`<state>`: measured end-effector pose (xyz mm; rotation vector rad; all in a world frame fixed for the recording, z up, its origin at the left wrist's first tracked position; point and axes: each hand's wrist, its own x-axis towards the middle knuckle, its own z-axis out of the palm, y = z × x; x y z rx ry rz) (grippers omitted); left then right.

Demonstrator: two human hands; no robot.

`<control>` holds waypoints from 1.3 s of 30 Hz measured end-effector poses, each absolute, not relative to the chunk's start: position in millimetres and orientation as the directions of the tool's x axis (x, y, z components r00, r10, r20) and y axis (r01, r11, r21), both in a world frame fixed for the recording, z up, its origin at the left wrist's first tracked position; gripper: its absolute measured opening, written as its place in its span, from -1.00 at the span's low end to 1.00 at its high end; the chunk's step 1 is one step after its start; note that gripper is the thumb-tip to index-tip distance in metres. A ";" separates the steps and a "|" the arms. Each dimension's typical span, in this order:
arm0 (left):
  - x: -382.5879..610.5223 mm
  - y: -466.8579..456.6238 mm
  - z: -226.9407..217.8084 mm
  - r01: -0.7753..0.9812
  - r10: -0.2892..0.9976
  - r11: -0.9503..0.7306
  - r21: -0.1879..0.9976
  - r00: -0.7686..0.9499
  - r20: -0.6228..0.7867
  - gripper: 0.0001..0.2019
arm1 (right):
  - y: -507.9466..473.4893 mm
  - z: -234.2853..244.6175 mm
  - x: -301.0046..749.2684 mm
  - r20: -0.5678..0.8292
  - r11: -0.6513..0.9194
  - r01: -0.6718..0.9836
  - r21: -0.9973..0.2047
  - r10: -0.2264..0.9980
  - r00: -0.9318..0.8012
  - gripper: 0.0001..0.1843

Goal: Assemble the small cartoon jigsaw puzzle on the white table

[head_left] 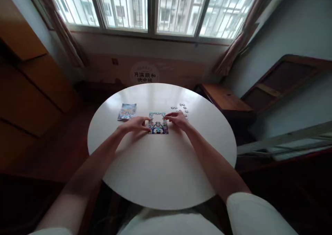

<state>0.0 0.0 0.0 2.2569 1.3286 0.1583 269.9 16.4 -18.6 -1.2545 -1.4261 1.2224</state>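
A partly assembled jigsaw puzzle lies on the white round table, its coloured border and lower part joined around a pale gap in the middle. My left hand rests at the puzzle's left side, thumb and index finger spread apart along that edge. At the upper right edge, my right hand pinches what looks like a small puzzle piece, mostly covered by the fingertips. Several loose puzzle pieces are scattered just beyond my right hand, some partly hidden by it.
A colourful printed packet lies on the round table, beyond my left hand. A wooden side table stands behind to the right. Barred windows and curtains are at the back, with orange-brown cabinets to the left.
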 end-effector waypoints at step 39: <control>-1.5 -1.3 2.8 0.773 0.830 -0.357 0.524 0.520 -0.201 -0.20 | 12.1 -21.8 269.7 0.033 0.072 0.187 -0.980 0.979 -0.202 -0.71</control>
